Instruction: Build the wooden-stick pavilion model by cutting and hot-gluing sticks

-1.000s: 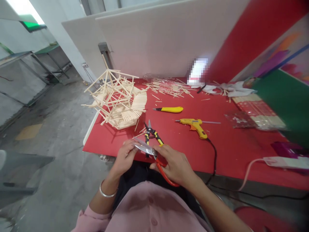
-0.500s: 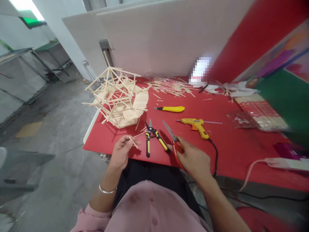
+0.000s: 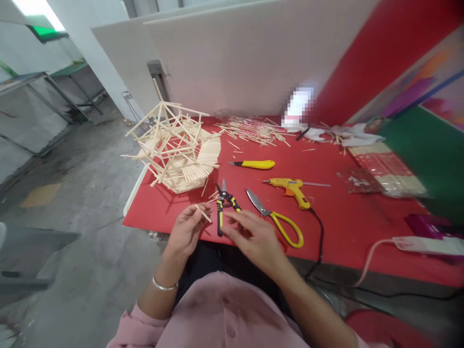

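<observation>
pliers (image 3: 225, 203), scissors (image 3: 275, 217) ahead, red gaps between

Bright, even indoor light; sharp centre, soft and bent edges.
Light comes from overhead, with a glaring ceiling panel (image 3: 34, 14) blown out white at the top left. The red surface (image 3: 344, 212) is evenly lit; the stick model (image 3: 174, 150) and the glue gun (image 3: 292, 187) cast only short, soft shadows. A pixelated patch (image 3: 299, 104) on the back wall glows pale. The wide lens bows the white board (image 3: 235, 58) and stretches the corners. The right hand (image 3: 253, 237) is slightly motion-blurred, the pink sleeve (image 3: 217, 319) and right-side clutter out of focus.
</observation>
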`<state>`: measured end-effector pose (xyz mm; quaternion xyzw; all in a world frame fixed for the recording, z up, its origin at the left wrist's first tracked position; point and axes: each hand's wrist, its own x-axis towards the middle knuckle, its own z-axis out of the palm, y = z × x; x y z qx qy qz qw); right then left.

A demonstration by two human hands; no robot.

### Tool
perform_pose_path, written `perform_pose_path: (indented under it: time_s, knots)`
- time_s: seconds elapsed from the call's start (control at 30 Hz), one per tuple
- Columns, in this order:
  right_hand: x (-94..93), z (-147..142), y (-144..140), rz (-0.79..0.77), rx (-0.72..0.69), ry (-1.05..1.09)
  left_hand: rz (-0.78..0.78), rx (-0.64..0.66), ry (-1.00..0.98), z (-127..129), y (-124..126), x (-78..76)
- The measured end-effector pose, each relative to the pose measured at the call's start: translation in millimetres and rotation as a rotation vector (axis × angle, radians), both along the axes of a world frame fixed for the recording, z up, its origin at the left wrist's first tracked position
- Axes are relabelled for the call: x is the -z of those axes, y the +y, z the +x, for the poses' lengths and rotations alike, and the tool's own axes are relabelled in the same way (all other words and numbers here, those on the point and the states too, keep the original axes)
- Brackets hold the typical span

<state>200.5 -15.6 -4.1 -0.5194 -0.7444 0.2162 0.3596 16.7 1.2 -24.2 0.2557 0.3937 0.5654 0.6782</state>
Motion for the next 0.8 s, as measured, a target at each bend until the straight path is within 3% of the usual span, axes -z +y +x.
perform_pose_path:
  time_s: [0.13,0.23,0.33,0.47,0.57,0.8]
  knots:
    - [1.8,-34.8,17.9,0.005,-0.201,0.079,0.155,-0.046,0.189,-2.4,-2.2,-4.9]
    - [1.6,-35.7,27.8,0.142,-0.229,-0.103,0.392,-0.099,0.657,-17.7,-5.7,-11.0]
    - [-3.1,-28.8,33.6,0.285,-0.262,-0.368,0.618,0.021,1.123,-32.6,-10.4,-17.9]
    - [-5.1,-25.7,36.3,0.385,-0.317,-0.468,0.709,0.212,1.434,-39.8,-13.8,-22.0]
    - [-4.1,-23.3,35.6,0.412,-0.265,-0.442,0.712,0.234,1.408,-40.9,-12.6,-20.3]
    - [-11.0,-10.1,39.0,0.365,-0.221,-0.292,0.52,0.0,1.073,-42.7,-5.1,-17.8]
